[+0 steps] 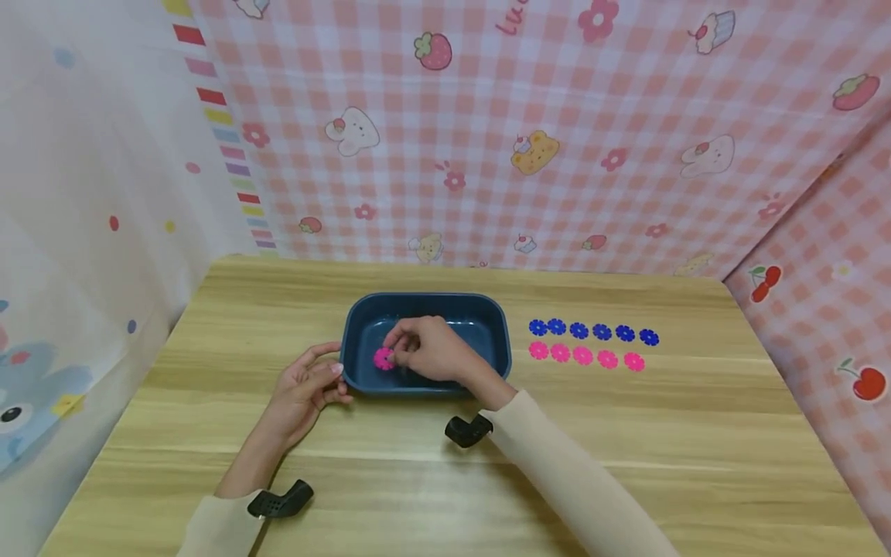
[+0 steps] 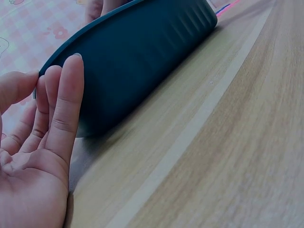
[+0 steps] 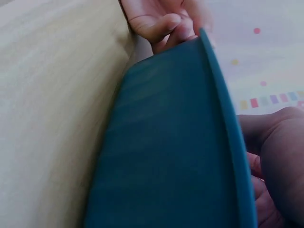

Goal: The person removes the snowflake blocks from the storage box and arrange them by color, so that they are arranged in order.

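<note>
A dark blue rectangular plastic basin (image 1: 426, 304) stands on the table. My left hand (image 1: 301, 394) pinches its left rim, the thumb on the lip and the fingers along the outer wall, as the left wrist view shows with the basin (image 2: 142, 57) tilted across it. My right hand (image 1: 438, 348) reaches into the basin and holds a pink snowflake disc (image 1: 382, 358) by its right edge, close to the basin's floor. In the right wrist view the basin's wall (image 3: 161, 137) hides most of the right hand (image 3: 289, 161) and the disc.
Right of the basin lie a row of several blue snowflake discs (image 1: 579, 330) and, nearer, a row of several pink snowflake discs (image 1: 582, 356). The wooden table (image 1: 418, 480) meets a checked cloth (image 1: 487, 209) at the back, with cloths at both sides.
</note>
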### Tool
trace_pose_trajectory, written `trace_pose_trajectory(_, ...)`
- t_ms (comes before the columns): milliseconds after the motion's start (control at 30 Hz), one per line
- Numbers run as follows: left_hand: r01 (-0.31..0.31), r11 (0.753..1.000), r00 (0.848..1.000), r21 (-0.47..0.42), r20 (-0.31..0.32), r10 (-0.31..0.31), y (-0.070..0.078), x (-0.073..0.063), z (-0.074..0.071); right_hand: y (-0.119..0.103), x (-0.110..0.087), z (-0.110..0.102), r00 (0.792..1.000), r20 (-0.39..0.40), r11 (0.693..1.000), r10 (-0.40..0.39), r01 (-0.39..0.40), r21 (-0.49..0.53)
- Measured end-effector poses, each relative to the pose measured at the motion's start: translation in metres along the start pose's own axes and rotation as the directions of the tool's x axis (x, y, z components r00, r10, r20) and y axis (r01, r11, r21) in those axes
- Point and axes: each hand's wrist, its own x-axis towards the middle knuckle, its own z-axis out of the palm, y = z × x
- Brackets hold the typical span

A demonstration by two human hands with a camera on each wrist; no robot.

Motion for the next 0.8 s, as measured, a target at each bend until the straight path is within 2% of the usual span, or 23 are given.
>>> trace_pose_trajectory(200,0.006,1.000,1.000,0.007,-0.025,-0.005,0.000,-0.001,-0.001,0.001,-0.012,-0.005,0.999,-0.024,1.000,-0.028,0.028,-0.004)
trace_pose_trajectory(367,0.001,1.000,1.000,-0.001,-0.022,-0.001,0.001,-0.001,-0.001,0.005,-0.024,-0.009,0.997,-0.064,0.999,-0.045,0.045,0.003)
trace_pose_trajectory(633,-0.003,1.000,1.000,-0.009,-0.012,0.003,0.000,0.000,0.000,0.011,-0.044,-0.017,0.993,-0.120,0.997,-0.018,0.026,0.066)
trace_pose_trajectory(800,-0.004,1.000,1.000,-0.008,-0.008,0.004,0.000,0.000,0.000,0.013,-0.055,-0.023,0.987,-0.155,0.997,-0.031,0.043,0.070)
